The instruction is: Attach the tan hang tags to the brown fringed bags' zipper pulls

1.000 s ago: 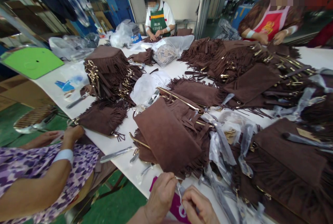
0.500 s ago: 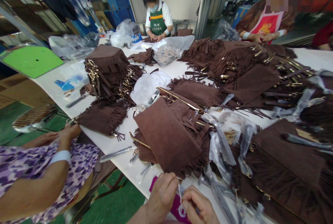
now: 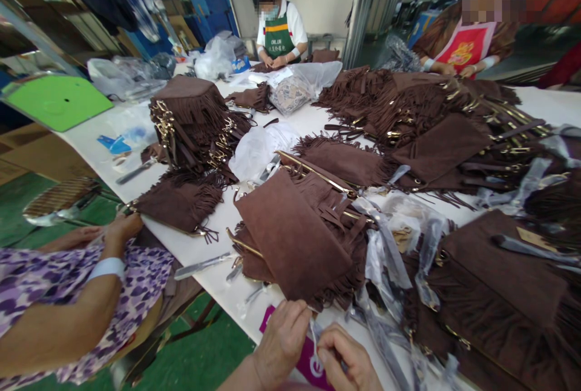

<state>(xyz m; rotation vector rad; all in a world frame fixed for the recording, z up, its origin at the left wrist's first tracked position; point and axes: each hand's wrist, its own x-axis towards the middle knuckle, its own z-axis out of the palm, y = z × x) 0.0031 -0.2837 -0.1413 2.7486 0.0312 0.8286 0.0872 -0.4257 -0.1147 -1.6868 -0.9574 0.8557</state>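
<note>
At the near edge of the table, my left hand (image 3: 282,338) is closed, its fingertips pinching a thin white string (image 3: 314,338). The string runs down to my right hand (image 3: 345,359), whose thumb and fingers are also pinched on it. Below and behind both hands is a purple tag (image 3: 308,362) with a white round mark, partly covered by them. Just beyond my fingers lies a brown fringed bag (image 3: 293,233), its flat side up, resting on other brown fringed pieces with gold-coloured zips.
A stack of brown fringed bags (image 3: 186,100) stands at the back left, more bags (image 3: 494,270) to the right. Plastic-wrapped straps (image 3: 385,252) lie between. A co-worker's arm (image 3: 59,330) is at the left. Two people work across the white table (image 3: 200,270).
Both hands keep almost the same pose on the string. The view has shifted very slightly; the two people across the table moved their hands a little.
</note>
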